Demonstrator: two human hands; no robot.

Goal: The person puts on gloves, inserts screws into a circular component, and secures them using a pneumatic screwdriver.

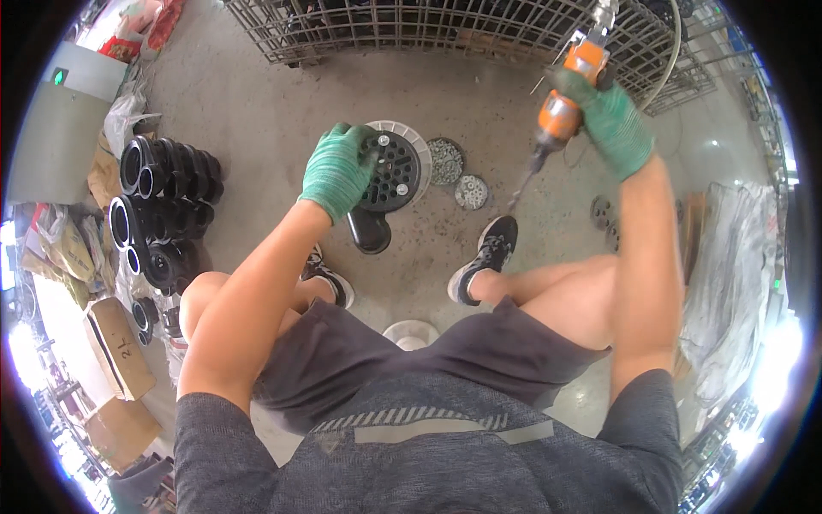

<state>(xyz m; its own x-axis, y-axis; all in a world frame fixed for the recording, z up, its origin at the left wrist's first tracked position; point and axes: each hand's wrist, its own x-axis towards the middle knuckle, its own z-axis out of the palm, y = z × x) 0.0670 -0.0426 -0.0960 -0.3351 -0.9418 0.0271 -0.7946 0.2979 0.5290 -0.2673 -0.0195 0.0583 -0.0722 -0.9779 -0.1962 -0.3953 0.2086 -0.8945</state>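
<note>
My left hand (336,171), in a green knit glove, is closed at the left rim of a black round fitting (409,176); its fingertips are partly blurred. The fitting has a plate full of holes, two shiny bolt heads on top and a black spout-like end (370,233) toward me. It sits over a pale round stand (420,146). Up to the right, my gloved right hand (612,120) grips an orange power driver (559,116), held clear of the fitting. Its long bit (524,184) points down toward my right shoe.
Two round dishes of small metal parts (445,161) (471,193) stand right of the fitting. Black pipe-like fittings (171,171) are stacked at left, near cardboard boxes (120,347). A wire cage (411,30) spans the far side. A pale hose (672,64) hangs beside it. Plastic sheeting (728,291) lies right.
</note>
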